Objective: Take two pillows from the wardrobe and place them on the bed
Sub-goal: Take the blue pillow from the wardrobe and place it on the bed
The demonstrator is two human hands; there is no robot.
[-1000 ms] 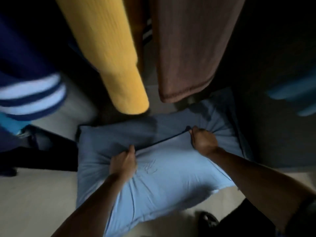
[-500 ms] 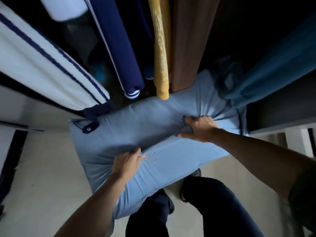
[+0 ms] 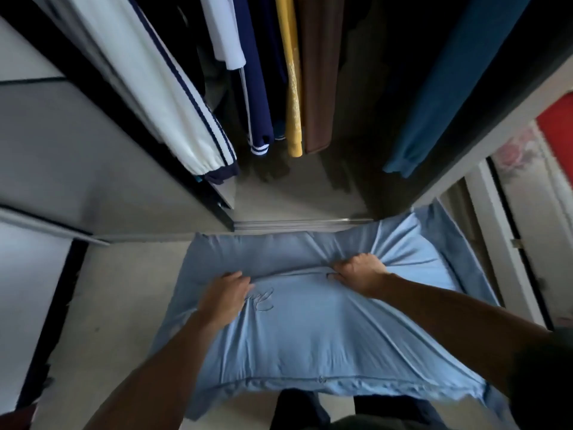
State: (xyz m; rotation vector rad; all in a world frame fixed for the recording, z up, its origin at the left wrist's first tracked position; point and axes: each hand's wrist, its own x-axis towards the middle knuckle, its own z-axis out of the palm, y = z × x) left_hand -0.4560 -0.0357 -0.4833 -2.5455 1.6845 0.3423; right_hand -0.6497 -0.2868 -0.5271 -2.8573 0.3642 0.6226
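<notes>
Two light blue pillows are stacked and held out in front of me, outside the open wardrobe [image 3: 297,193]. The upper pillow [image 3: 325,336] is the nearer one and has dark stitched lettering. The lower pillow [image 3: 279,252] shows beyond it as a darker band. My left hand [image 3: 224,294] grips the far edge of the upper pillow on the left. My right hand [image 3: 361,273] clutches bunched fabric at the same edge on the right. The bed is not in view.
Clothes hang in the wardrobe: a white garment with navy stripes [image 3: 161,88], a navy one [image 3: 257,97], a yellow one [image 3: 293,88], a brown one [image 3: 317,82], a teal one [image 3: 443,88]. A grey sliding door [image 3: 77,156] stands left. Pale floor [image 3: 117,305] lies below.
Both hands have pulled the pillows out of the wardrobe toward me, clear of the hanging clothes. The view has drawn back, showing the wardrobe floor and door track.
</notes>
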